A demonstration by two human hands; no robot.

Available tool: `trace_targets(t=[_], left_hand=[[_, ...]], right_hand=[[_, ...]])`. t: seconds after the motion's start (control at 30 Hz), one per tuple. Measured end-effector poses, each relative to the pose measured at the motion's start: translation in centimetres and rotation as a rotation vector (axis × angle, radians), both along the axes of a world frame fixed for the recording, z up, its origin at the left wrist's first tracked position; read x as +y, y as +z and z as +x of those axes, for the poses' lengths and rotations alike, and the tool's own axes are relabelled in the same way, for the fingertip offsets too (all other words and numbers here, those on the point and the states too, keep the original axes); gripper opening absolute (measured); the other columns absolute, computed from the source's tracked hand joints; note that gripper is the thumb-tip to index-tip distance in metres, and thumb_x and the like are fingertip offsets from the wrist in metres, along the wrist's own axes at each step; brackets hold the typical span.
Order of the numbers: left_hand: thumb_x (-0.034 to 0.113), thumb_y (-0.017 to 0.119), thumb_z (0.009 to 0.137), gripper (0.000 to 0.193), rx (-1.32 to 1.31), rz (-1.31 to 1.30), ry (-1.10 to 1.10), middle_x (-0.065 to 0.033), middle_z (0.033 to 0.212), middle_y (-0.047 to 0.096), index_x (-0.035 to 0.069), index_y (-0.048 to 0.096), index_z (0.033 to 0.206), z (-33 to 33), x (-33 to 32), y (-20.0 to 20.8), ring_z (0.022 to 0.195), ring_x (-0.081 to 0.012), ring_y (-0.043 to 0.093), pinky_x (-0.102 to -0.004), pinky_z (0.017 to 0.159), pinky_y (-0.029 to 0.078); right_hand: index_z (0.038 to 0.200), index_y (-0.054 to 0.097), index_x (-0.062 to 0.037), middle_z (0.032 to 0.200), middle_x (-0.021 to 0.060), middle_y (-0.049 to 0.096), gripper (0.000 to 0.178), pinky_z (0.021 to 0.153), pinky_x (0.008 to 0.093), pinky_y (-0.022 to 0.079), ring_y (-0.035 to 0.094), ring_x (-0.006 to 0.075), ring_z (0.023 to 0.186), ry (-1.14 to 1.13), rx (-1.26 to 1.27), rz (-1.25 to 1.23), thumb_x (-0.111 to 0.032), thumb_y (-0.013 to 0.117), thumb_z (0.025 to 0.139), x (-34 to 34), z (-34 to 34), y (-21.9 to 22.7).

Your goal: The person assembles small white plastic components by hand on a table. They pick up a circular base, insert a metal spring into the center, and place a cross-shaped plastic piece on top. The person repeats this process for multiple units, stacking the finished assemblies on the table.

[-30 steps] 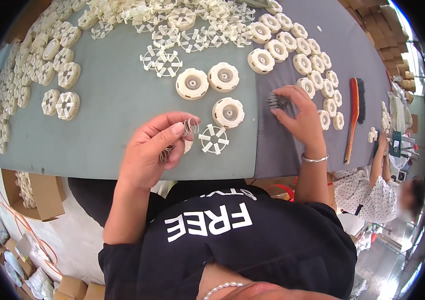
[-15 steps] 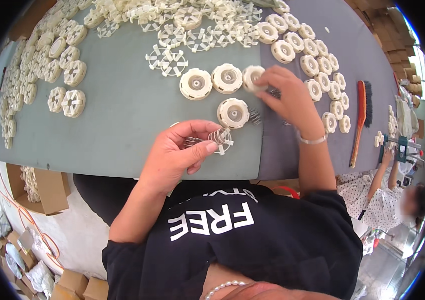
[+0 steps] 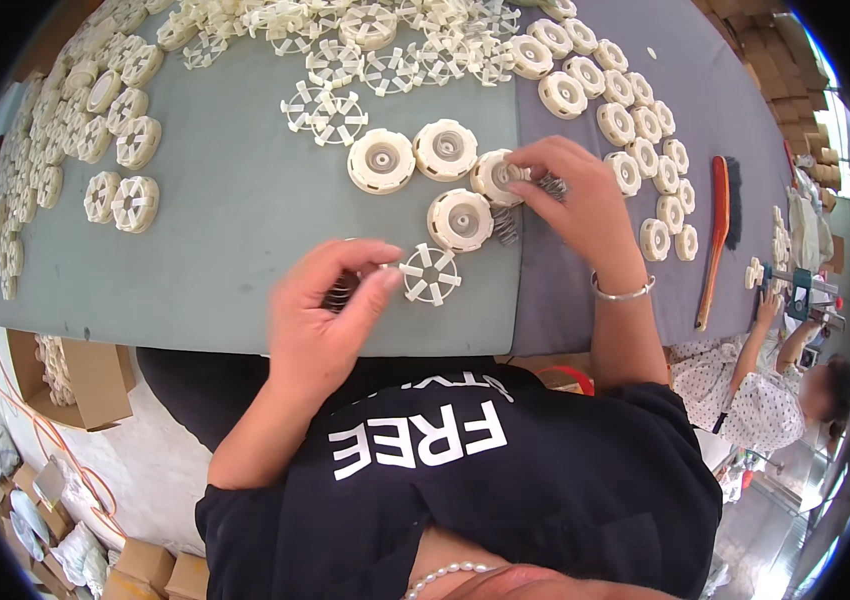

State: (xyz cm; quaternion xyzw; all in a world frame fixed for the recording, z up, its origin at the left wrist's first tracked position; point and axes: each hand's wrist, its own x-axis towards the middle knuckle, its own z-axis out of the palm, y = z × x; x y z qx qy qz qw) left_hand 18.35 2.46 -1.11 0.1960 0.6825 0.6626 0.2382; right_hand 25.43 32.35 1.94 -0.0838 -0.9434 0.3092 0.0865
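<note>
My left hand (image 3: 323, 305) is curled around a coil spring (image 3: 341, 291), partly hidden by its fingers. Just right of its thumb, a flat white spoked ring (image 3: 431, 274) lies on the table. Beyond that ring stand several round cream housings: one (image 3: 460, 220) nearest me, one (image 3: 382, 160) at the left and another (image 3: 445, 149) at the back, with coils inside. My right hand (image 3: 573, 200) has thumb and fingertips closed on a spring (image 3: 514, 174) at the rightmost housing (image 3: 492, 177). More springs (image 3: 551, 186) show under its palm, and loose ones (image 3: 506, 226) lie beside the nearest housing.
Spoked rings (image 3: 385, 70) are heaped at the back. Cream housings (image 3: 617, 124) stand grouped at the right, and more cream parts (image 3: 138, 143) crowd the left. A red-handled brush (image 3: 720, 240) lies near the right edge. Another person (image 3: 745, 395) works beyond it.
My left hand has drawn left, away from the spoked ring, which now lies uncovered. My right hand has stayed at the rightmost housing. The whole view has shifted slightly.
</note>
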Motion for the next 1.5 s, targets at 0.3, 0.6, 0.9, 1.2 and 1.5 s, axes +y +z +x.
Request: trace_targets(t=[0.3, 0.6, 0.9, 1.2, 1.5], left_hand=[[0.023, 0.097, 0.074, 0.069, 0.49, -0.431, 0.111, -0.008, 0.128, 0.065, 0.008, 0.071, 0.137, 0.1, -3.5, -0.5, 0.08, -0.0131, 0.057, -0.0268, 0.063, 0.048], [0.019, 0.094, 0.074, 0.073, 0.46, -0.436, -0.047, -0.0036, 0.129, 0.065, 0.014, 0.07, 0.142, -0.6, -4.6, -1.1, 0.076, -0.0139, 0.057, -0.0289, 0.063, 0.048], [0.017, 0.092, 0.079, 0.05, 0.469, -0.402, -0.004, -0.001, 0.125, 0.064, 0.022, 0.08, 0.127, -0.4, -3.8, -1.5, 0.077, -0.015, 0.058, -0.0297, 0.067, 0.05], [0.022, 0.089, 0.087, 0.053, 0.283, -0.305, 0.06, -0.0041, 0.112, 0.064, 0.011, 0.074, 0.136, -0.6, -5.1, -1.3, 0.076, -0.0122, 0.056, -0.0289, 0.067, 0.047], [0.021, 0.088, 0.087, 0.061, 0.258, -0.4, -0.033, -0.0068, 0.101, 0.067, 0.01, 0.068, 0.143, -0.7, -4.7, -1.1, 0.084, -0.0212, 0.064, -0.0343, 0.073, 0.053]], right_hand=[[0.117, 0.078, -0.0129, 0.133, 0.0043, 0.067, 0.046, 0.107, 0.0479, 0.049, 0.059, 0.0313, 0.128, 0.289, 0.049, 0.205, -0.022, 0.092, 0.075, -5.2, 1.1, 0.8], [0.129, 0.073, -0.0108, 0.132, 0.0081, 0.064, 0.063, 0.108, 0.0476, 0.049, 0.062, 0.0299, 0.122, 0.443, -0.039, 0.136, -0.01, 0.089, 0.069, -7.4, 1.0, 1.0], [0.133, 0.07, -0.008, 0.126, 0.0112, 0.065, 0.065, 0.091, 0.0385, 0.06, 0.068, 0.0295, 0.109, 0.379, 0.074, -0.049, 0.002, 0.081, 0.069, -8.7, -1.1, 0.9], [0.13, 0.071, -0.0079, 0.126, 0.0099, 0.066, 0.059, 0.088, 0.0387, 0.061, 0.07, 0.0297, 0.107, 0.531, -0.012, -0.124, 0.001, 0.08, 0.072, -9.6, -2.6, 1.2], [0.133, 0.071, -0.0081, 0.123, 0.0076, 0.067, 0.058, 0.096, 0.0426, 0.056, 0.066, 0.0292, 0.113, 0.644, -0.131, 0.033, -0.006, 0.084, 0.077, -10.8, -3.8, 0.2]])
